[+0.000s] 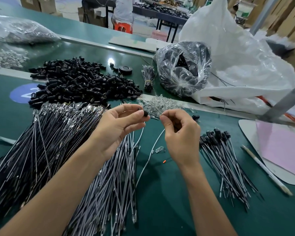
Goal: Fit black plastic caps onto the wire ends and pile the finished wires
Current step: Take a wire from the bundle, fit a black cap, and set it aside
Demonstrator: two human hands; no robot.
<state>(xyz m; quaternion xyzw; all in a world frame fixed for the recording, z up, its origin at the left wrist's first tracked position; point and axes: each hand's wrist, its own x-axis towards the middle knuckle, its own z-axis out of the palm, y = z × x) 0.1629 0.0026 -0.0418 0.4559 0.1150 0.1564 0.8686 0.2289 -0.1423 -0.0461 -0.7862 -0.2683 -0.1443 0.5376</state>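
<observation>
Green table; left hand holds cap pointing right, toward wire.

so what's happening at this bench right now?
A person is capping wires by hand. The left hand pinches a black cap, and the right hand pinches the end of a white wire. The two are held close together, and the cap doesn't look seated. Loose caps are heaped behind, uncapped wires lie on the left, and the finished pile is on the right.
</observation>
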